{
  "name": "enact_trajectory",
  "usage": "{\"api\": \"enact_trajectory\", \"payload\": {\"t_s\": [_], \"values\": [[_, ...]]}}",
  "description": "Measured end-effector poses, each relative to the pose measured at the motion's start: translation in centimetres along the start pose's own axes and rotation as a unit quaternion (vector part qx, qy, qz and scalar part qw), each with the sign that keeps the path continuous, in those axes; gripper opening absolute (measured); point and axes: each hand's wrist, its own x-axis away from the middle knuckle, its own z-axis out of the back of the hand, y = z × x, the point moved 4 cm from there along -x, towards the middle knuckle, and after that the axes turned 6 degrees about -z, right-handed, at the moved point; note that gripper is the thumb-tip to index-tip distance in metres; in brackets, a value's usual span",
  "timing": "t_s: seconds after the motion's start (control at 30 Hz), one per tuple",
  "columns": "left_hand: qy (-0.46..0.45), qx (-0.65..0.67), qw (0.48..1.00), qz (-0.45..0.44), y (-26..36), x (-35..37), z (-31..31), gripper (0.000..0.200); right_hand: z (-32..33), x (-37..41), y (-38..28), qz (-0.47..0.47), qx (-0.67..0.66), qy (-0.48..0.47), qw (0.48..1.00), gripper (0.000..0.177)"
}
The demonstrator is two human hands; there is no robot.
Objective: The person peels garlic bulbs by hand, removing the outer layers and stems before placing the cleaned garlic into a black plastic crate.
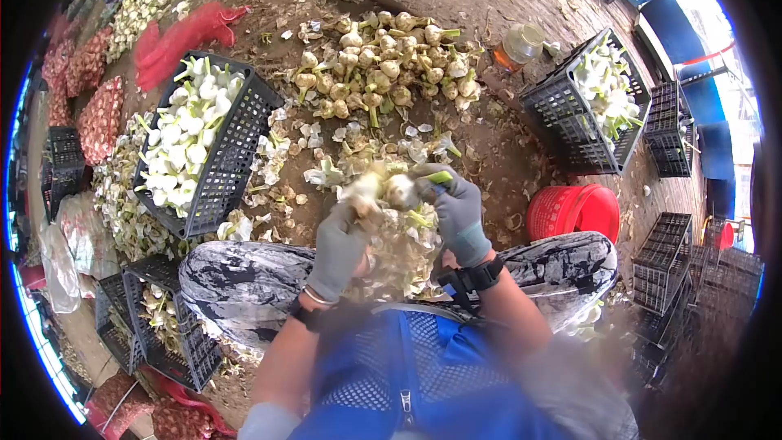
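Observation:
In front of my lap, my right hand [458,208], in a grey glove, is closed round a garlic bulb [400,191] with a short green stem pointing up to the right. Close by on the left, my gloved left hand [336,251] grips pale, papery garlic skin [364,194], smeared by motion beside the bulb. Loose peelings [395,253] lie on the ground below both hands. Beyond them sits a heap of unpeeled garlic bulbs [383,69], brownish with cut stems.
Black crates of white peeled garlic stand at left [236,143] and right [562,114]. A red plastic basket [554,212] is by my right knee, and a jar of orange liquid [519,46] lies further off. Red net sacks [102,118] and stacked crates [664,257] line the sides.

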Motion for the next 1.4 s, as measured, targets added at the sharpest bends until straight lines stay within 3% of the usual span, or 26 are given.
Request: {"api": "enact_trajectory", "payload": {"t_s": [0.03, 0.07, 0.1, 0.13, 0.2, 0.23, 0.27, 0.33, 0.37, 0.5, 0.57, 0.6, 0.67, 0.7, 0.73, 0.77, 0.8, 0.87, 0.97, 1.03, 1.1, 1.2, 1.27, 1.4], "values": [[-0.102, -0.175, 0.979, -0.008, -0.3, 0.3, 0.3, 0.042, 0.5, -0.1, 0.0, 0.014, -0.032, 0.022, 0.999, 0.028], [-0.199, -0.342, 0.918, -0.015, -0.8, 0.7, 0.3, 0.041, 0.7, 0.0, 0.1, 0.027, -0.064, 0.042, 0.997, 0.029], [-0.219, -0.324, 0.915, 0.097, 1.0, 0.7, -0.4, 0.053, 0.5, 0.2, -0.3, 0.035, -0.087, 0.035, 0.995, 0.038], [-0.218, -0.324, 0.915, 0.096, 0.6, 0.5, -0.7, 0.053, 0.1, 0.3, -0.3, 0.036, -0.088, 0.034, 0.995, 0.038], [-0.129, -0.234, 0.961, -0.068, 1.3, 0.0, -1.2, 0.067, -0.5, 0.7, -0.3, 0.065, -0.053, 0.045, 0.995, 0.023], [-0.131, -0.176, 0.972, -0.079, 1.4, -0.3, -1.8, 0.08, -0.3, 0.4, 0.7, 0.049, -0.12, 0.038, 0.991, 0.018], [-0.129, -0.176, 0.973, -0.08, 1.6, -0.5, -2.4, 0.08, -0.4, 0.4, 0.9, 0.049, -0.119, 0.036, 0.991, 0.018], [-0.102, 0.012, 0.994, -0.027, 3.1, -0.9, -3.8, 0.07, -0.9, 0.5, 1.2, -0.01, -0.081, 0.03, 0.996, 0.019], [-0.108, 0.045, 0.993, -0.017, 4.4, -0.8, -4.3, 0.066, -1.3, 0.6, 1.1, -0.012, -0.141, 0.044, 0.989, 0.014], [-0.074, 0.034, 0.995, -0.049, 3.2, -1.2, -2.4, 0.053, -0.7, 1.2, 0.2, -0.025, -0.055, 0.06, 0.996, 0.013], [0.112, 0.094, 0.985, 0.088, 2.2, -1.4, -0.2, 0.041, -0.7, 1.4, -0.5, 0.031, -0.047, 0.052, 0.997, 0.016], [0.113, 0.094, 0.985, 0.089, 2.5, -1.5, 0.3, 0.041, -0.8, 1.4, -0.4, 0.031, -0.047, 0.051, 0.997, 0.016], [0.014, -0.136, 0.99, 0.019, 4.1, -1.4, 0.6, 0.033, -1.3, 1.7, -1.2, 0.162, 0.122, 0.066, 0.977, 0.024], [0.002, -0.069, 0.997, -0.032, 5.2, -1.3, -0.4, 0.029, -1.5, 1.7, -1.2, 0.161, 0.121, 0.063, 0.978, 0.024], [0.006, -0.07, 0.997, -0.032, 5.3, -1.3, -0.6, 0.029, -2.1, 2.0, -1.9, 0.232, 0.186, 0.036, 0.954, 0.028], [-0.035, 0.018, 0.998, 0.039, 4.8, -1.2, -1.0, 0.03, -2.8, 2.4, -2.6, 0.301, 0.249, 0.009, 0.921, 0.032], [-0.076, 0.107, 0.985, 0.109, 4.4, -1.0, -1.7, 0.031, -3.1, 2.5, -2.9, 0.301, 0.248, 0.007, 0.921, 0.032], [-0.075, 0.082, 0.988, 0.104, 4.4, -1.0, -2.0, 0.031, -3.8, 2.9, -3.4, 0.328, 0.346, -0.001, 0.879, 0.036], [-0.077, 0.08, 0.989, 0.099, 3.6, -0.9, -2.0, 0.03, -3.2, 2.7, -2.6, 0.319, 0.314, -0.005, 0.894, 0.037], [-0.071, 0.158, 0.977, 0.123, 3.5, -0.7, -1.5, 0.03, -3.0, 2.6, -2.2, 0.318, 0.302, -0.009, 0.899, 0.038], [-0.054, 0.103, 0.987, 0.109, 2.9, -0.6, -0.1, 0.03, -2.1, 1.9, -1.5, 0.211, 0.14, -0.005, 0.967, 0.031], [-0.042, -0.01, 0.994, 0.1, 3.2, -0.7, 1.3, 0.028, -2.0, 1.8, -2.0, 0.216, 0.161, 0.003, 0.963, 0.026], [-0.036, -0.077, 0.996, 0.018, 4.2, -0.8, 1.0, 0.041, -2.7, 2.0, -2.3, 0.228, 0.194, -0.001, 0.954, 0.026], [-0.136, -0.012, 0.99, 0.039, 4.0, -0.2, -1.4, 0.053, -4.0, 2.1, -2.0, 0.212, 0.201, -0.03, 0.956, 0.023]]}}
